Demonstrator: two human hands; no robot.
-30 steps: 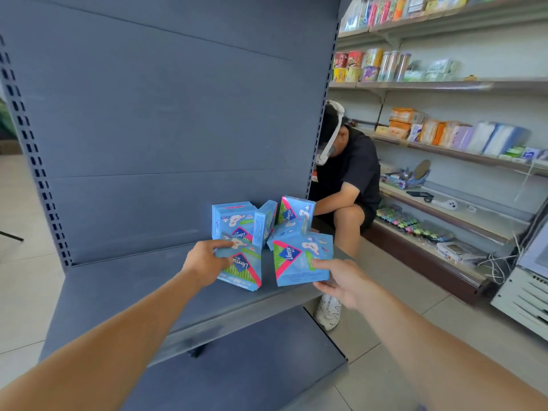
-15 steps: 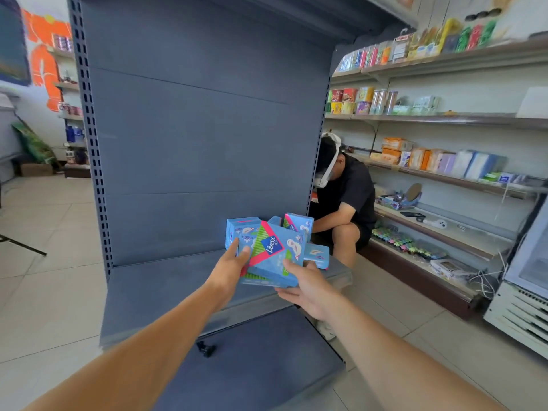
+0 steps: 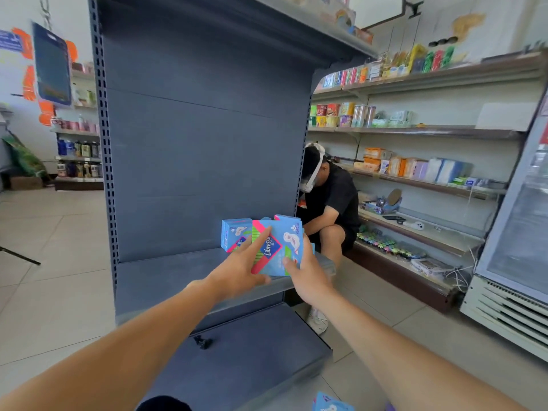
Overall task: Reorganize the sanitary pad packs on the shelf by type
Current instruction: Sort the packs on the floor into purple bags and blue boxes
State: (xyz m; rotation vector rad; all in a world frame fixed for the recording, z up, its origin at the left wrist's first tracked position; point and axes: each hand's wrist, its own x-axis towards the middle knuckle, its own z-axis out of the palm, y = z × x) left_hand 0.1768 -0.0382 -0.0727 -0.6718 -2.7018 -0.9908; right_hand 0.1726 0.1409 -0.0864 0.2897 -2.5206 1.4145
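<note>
I hold a light-blue Libresse pad pack point(image 3: 277, 247) with pink and green corners upright in front of the grey shelf board point(image 3: 178, 271). My left hand point(image 3: 237, 269) holds its left side, index finger stretched across the front and thumb under the lower edge. My right hand point(image 3: 308, 275) grips the lower right corner, thumb on the front. Behind it, more blue pad packs point(image 3: 234, 235) stand on the shelf's right part, partly hidden by the held one.
A tall grey back panel point(image 3: 201, 158) rises behind the shelf, and a base board point(image 3: 252, 351) lies below. A person in black point(image 3: 332, 209) crouches to the right of the unit. Stocked wall shelves point(image 3: 415, 173) and a cooler point(image 3: 516, 262) stand at right. Another blue pack point(image 3: 329, 406) shows at the bottom edge.
The two packs I held apart came together into one stack between my hands. My head has risen, so more of the upper shelf unit is in view.
</note>
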